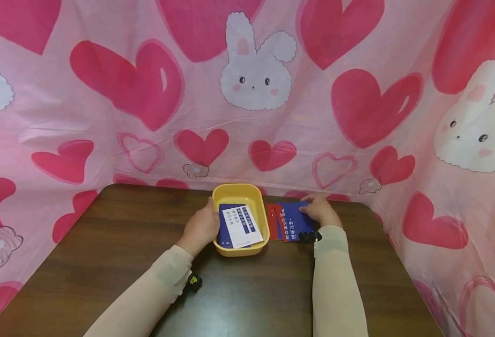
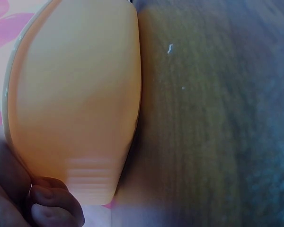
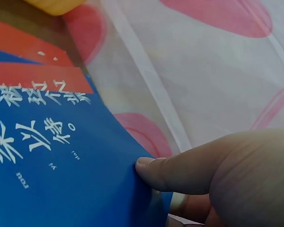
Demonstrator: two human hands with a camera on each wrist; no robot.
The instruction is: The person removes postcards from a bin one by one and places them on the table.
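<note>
A yellow plastic basin [image 1: 240,252] stands on the table, and my left hand [image 1: 202,225] grips its left side. In the left wrist view, curled fingers [image 2: 57,208] sit at the end of the basin's smooth outer wall [image 2: 80,94]. Inside the basin, a white card [image 1: 247,238] with dark print overlaps a dark blue card [image 1: 225,234]. To the basin's right, my right hand [image 1: 322,211] pinches the edge of a blue card [image 3: 99,151] with a red band and white Chinese characters. Its thumb [image 3: 180,175] lies on top of the card.
Another red and blue card [image 1: 272,223] lies partly under the held one, close by the basin's right wall. The brown wooden table [image 1: 247,290] ends at a pink curtain [image 1: 251,126] printed with hearts and rabbits, which stands behind and along both sides.
</note>
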